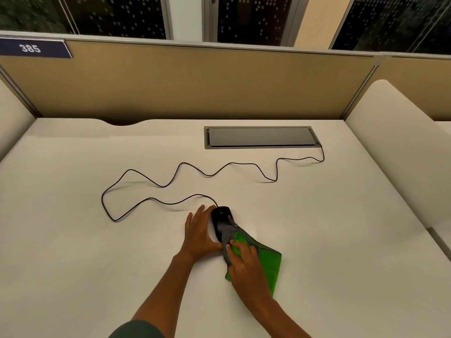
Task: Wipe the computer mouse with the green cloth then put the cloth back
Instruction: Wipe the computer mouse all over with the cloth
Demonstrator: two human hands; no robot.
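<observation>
A black wired computer mouse (220, 217) lies on the white desk (73, 240), near the front centre. My left hand (199, 231) cups its left side, fingers stretched along it and touching it. The green cloth (267, 264), grey on its folded edge, drapes over the mouse's near right part and spreads on the desk to the right. My right hand (244, 262) presses on the cloth with fingers curled into it, just behind the mouse.
The mouse's black cable (156, 184) snakes across the desk's middle to a grey cable hatch (261, 137) at the back. Beige partition panels (195, 81) close the desk at the back and both sides. A sign reading 385 (30, 48) sits top left.
</observation>
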